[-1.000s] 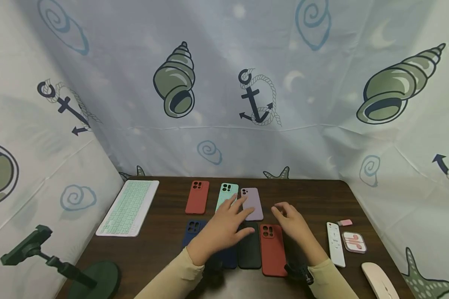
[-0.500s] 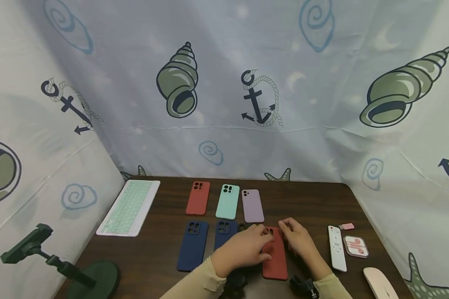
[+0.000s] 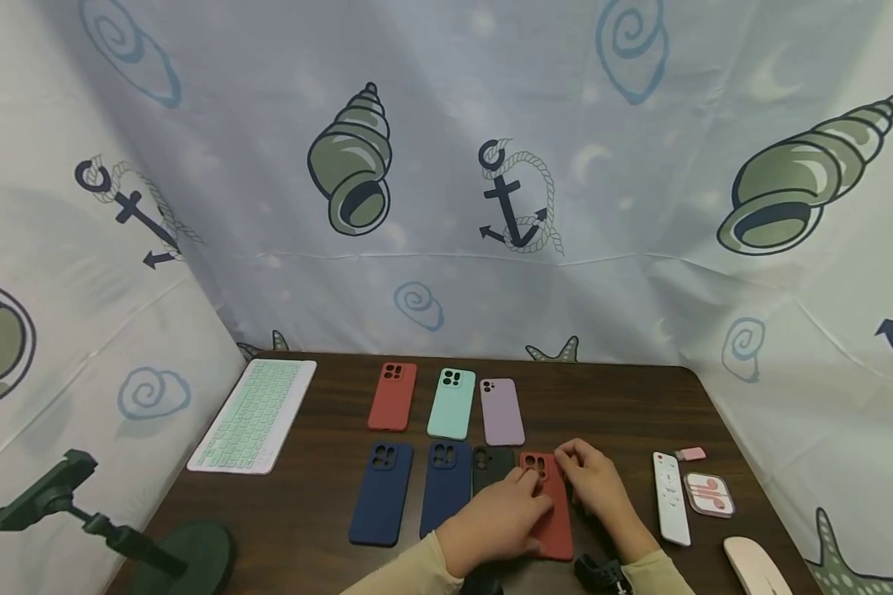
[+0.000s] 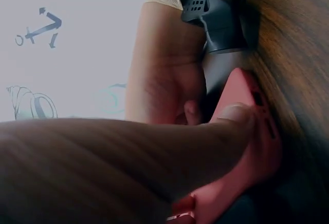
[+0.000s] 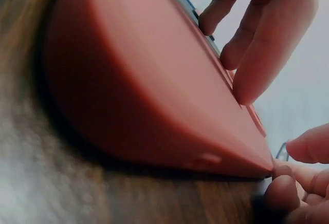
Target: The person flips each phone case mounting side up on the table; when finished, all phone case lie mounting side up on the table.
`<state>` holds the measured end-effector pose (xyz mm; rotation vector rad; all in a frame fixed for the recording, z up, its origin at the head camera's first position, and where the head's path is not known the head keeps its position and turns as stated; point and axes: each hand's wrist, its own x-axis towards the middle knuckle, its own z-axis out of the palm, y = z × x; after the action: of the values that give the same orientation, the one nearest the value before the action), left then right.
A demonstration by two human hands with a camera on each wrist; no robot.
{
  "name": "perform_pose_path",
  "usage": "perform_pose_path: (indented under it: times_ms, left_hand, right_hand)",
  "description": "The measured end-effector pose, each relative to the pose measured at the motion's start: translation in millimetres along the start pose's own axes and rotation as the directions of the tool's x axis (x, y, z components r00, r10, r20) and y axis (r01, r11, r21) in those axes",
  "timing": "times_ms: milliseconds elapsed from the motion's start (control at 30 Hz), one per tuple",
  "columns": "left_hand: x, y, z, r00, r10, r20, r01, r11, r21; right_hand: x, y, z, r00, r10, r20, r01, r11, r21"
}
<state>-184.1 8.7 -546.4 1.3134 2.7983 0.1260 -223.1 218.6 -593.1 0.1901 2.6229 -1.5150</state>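
Observation:
A red phone case [image 3: 558,521] lies at the right end of the front row. My left hand [image 3: 494,516] reaches over it, fingertips on its upper face near the camera openings. The left thumb [image 4: 234,118] rests against the bottom end, which has port slots. At the case's upper right corner is my right hand [image 3: 595,479], its thumb and forefinger close together; in the right wrist view its fingertips [image 5: 282,188] touch or nearly touch that corner. A black phone case [image 3: 491,467] beside it is partly hidden by my left hand. Two blue cases [image 3: 382,496] lie further left.
Behind lie another red case [image 3: 392,397], a mint case [image 3: 451,403] and a lilac case [image 3: 502,411]. A keyboard [image 3: 256,413] and a dark green stand [image 3: 182,558] are at left. On the right are a white remote [image 3: 671,498], an earphone case [image 3: 709,494] and a mouse [image 3: 759,566].
My left hand has moved right and down, from above the mint and lilac cases onto the front red case. My right hand has come down to that case's upper right corner.

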Motion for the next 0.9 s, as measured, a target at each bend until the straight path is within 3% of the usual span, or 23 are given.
perform_pose_path:
  times_ms: [300,467,900]
  left_hand:
    - [-1.4,2.2,-0.5,1.000,0.003,0.016,-0.003,1.000,0.019]
    - [0.1,1.9,0.4,1.000,-0.001,-0.007,0.001,1.000,0.028]
    - [-0.4,-1.8,-1.0,1.000,-0.018,0.020,0.020,0.995,-0.095]
  right_hand:
    - [0.4,0.6,-3.3,1.000,0.001,-0.005,-0.001,1.000,0.026]
    - [3.0,2.9,-3.5,1.000,-0.026,0.007,0.026,0.997,0.066]
    - [1.7,1.5,-4.9,0.999,-0.009,0.043,0.000,0.979,0.202]
